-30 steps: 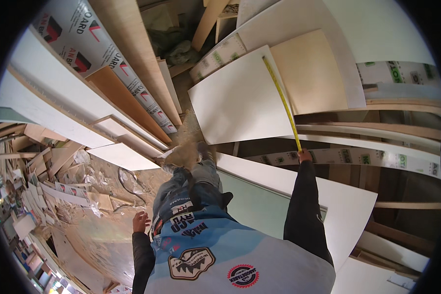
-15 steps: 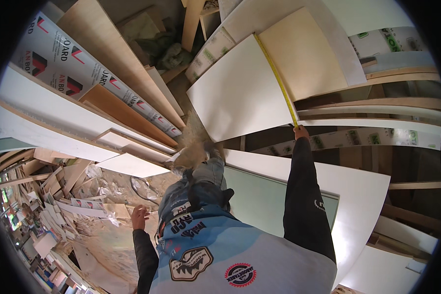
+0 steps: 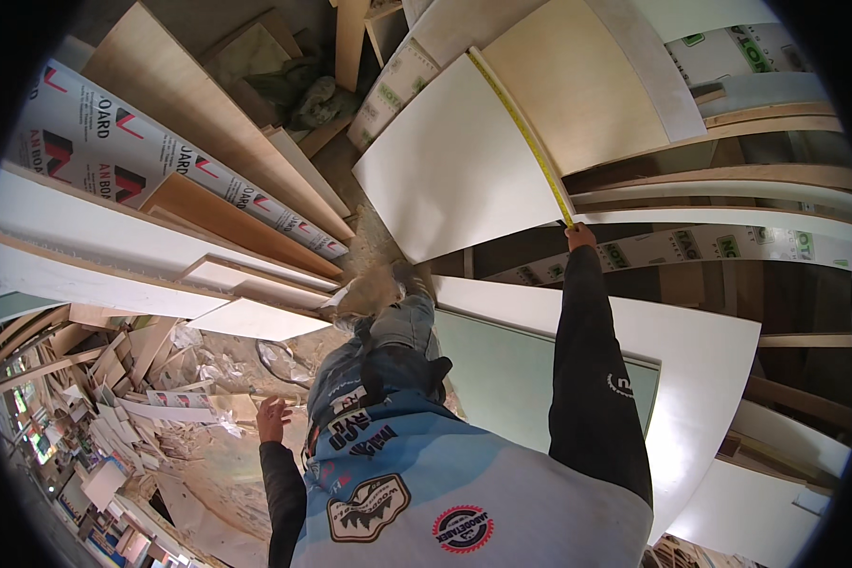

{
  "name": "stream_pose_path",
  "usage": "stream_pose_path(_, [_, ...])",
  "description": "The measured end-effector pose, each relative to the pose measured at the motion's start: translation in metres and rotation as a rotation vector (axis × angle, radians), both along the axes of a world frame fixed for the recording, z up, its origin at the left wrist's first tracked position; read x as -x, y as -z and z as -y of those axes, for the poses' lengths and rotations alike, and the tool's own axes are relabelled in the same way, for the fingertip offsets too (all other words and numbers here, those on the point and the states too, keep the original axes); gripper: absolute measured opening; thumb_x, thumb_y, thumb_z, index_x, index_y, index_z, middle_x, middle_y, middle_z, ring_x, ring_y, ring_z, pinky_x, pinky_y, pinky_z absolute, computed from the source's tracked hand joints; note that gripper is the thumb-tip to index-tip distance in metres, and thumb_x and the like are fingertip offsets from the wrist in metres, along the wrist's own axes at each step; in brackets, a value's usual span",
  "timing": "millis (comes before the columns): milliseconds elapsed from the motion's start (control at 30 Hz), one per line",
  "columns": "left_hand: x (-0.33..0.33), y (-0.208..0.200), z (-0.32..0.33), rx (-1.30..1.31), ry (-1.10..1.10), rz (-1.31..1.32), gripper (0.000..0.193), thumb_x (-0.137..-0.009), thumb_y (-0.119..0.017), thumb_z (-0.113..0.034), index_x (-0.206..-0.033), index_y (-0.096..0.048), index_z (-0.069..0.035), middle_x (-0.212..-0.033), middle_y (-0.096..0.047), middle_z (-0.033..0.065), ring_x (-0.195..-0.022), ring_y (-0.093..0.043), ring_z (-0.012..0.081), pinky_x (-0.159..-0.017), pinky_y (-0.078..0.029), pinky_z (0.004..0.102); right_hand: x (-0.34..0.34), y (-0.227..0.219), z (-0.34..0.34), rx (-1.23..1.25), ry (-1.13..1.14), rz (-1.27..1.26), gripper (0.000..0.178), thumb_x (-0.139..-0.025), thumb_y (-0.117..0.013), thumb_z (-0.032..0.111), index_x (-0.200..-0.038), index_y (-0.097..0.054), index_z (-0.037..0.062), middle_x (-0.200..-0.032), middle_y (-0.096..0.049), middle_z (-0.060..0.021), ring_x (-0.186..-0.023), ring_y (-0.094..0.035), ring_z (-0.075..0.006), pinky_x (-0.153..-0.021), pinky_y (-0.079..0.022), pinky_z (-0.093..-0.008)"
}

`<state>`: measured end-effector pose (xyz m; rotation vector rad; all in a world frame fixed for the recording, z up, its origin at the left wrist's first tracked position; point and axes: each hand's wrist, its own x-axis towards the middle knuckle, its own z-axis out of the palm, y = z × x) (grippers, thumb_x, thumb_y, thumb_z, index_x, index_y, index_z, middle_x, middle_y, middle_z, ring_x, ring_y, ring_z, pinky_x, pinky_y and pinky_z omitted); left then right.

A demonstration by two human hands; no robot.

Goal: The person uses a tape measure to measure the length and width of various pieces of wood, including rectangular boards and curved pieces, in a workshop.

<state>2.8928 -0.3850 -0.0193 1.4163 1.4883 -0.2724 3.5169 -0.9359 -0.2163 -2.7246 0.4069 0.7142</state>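
On the left, a printed grey sheet (image 3: pixel 95 137) is leaning between a long plywood board (image 3: pixel 194 99) on its far side and a brown board (image 3: pixel 227 224) on its near side. Nearer, a long white panel (image 3: pixel 76 220) is standing on edge, and a small white board (image 3: pixel 260 320) is sitting near its right end. Wood scraps (image 3: pixel 123 435) are littering the dusty floor (image 3: pixel 222 473). On the far right, a tan board (image 3: pixel 577 85) is lying against a larger pale sheet (image 3: pixel 661 85). Nearer, wooden strips (image 3: pixel 776 177) are running sideways, and a pale green panel (image 3: pixel 502 364) is lying against a white sheet (image 3: pixel 701 379).
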Motion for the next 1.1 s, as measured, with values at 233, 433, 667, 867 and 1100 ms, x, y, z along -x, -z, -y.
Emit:
stream_pose_path(233, [-0.011,-0.01,0.0,-0.033,0.032,0.004,0.043,-0.091,-0.064,-0.029,-0.122,-0.054,-0.002,-0.094,-0.067,0.0112,-0.079,-0.068,0.0209,-0.061,-0.054,0.0306,0.005,0.004,0.007,-0.026,0.069,0.045,0.047,-0.08,-0.07,0.032,-0.122,-0.061,0.0135,-0.114,-0.065,-0.0148,-0.104,-0.062,-0.0342,-0.092,-0.047,-0.0455])
stream_pose_path(433, [0.004,-0.016,0.004,-0.025,0.007,-0.055,0.042,-0.09,-0.065,-0.03,-0.122,-0.054,-0.004,-0.094,-0.065,0.0114,-0.077,-0.068,0.0218,-0.058,-0.053,0.0314,0.012,0.006,0.01,0.036,-0.017,0.11,0.055,-0.077,-0.073,0.037,-0.127,-0.059,0.0181,-0.118,-0.062,-0.0184,-0.109,-0.059,-0.0359,-0.094,-0.047,-0.047])
stream_pose_path(667, [0.008,-0.018,0.003,-0.006,-0.01,-0.065,0.04,-0.09,-0.063,-0.027,-0.122,-0.054,-0.004,-0.094,-0.063,0.0114,-0.078,-0.068,0.0221,-0.057,-0.053,0.0315,0.017,0.017,0.006,0.081,0.12,0.066,0.058,-0.078,-0.074,0.038,-0.13,-0.054,0.0217,-0.126,-0.053,-0.0217,-0.114,-0.053,-0.0406,-0.096,-0.044,-0.0551])
stream_pose_path(867, [0.002,-0.019,-0.004,-0.029,-0.002,-0.035,0.04,-0.091,-0.063,-0.027,-0.122,-0.054,-0.003,-0.096,-0.064,0.0127,-0.077,-0.068,0.0213,-0.059,-0.054,0.0316,0.015,0.029,0.009,0.054,0.153,0.031,0.058,-0.079,-0.073,0.039,-0.131,-0.052,0.0287,-0.133,-0.047,-0.0198,-0.121,-0.048,-0.0421,-0.1,-0.035,-0.0663])
stream_pose_path(1100, [-0.001,-0.021,-0.007,-0.036,0.001,-0.046,0.04,-0.091,-0.063,-0.027,-0.122,-0.053,-0.002,-0.097,-0.064,0.0139,-0.077,-0.068,0.0212,-0.059,-0.054,0.0317,0.014,0.037,0.016,0.086,0.126,0.06,0.061,-0.075,-0.076,0.038,-0.13,-0.054,0.0274,-0.13,-0.05,-0.0213,-0.12,-0.049,-0.0424,-0.097,-0.037,-0.0664])
